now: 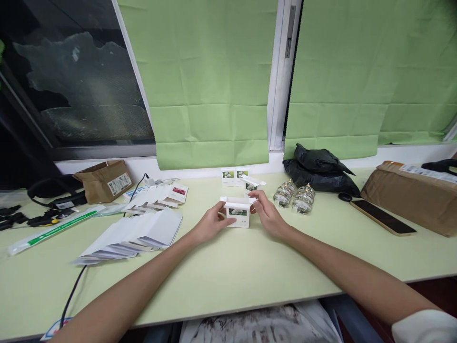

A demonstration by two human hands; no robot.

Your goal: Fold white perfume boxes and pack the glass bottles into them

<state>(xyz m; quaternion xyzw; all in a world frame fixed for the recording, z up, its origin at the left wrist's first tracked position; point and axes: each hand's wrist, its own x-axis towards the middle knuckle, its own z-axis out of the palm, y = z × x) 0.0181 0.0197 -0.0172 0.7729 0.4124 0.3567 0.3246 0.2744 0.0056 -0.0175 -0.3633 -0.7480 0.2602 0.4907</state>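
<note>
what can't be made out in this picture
In the head view:
Held white carton, fine print: too small to read.
Open brown cardboard box, bottom: hidden by its front wall.
Black plastic bags, contents: hidden by opaque film.
Brown parcel, label text: too small, blurred.
Left arm, upper end: cut off by the bottom edge.

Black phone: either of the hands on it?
No, the black phone lies beside the brown parcel, while the left hand and right hand are at the small white box.
</note>
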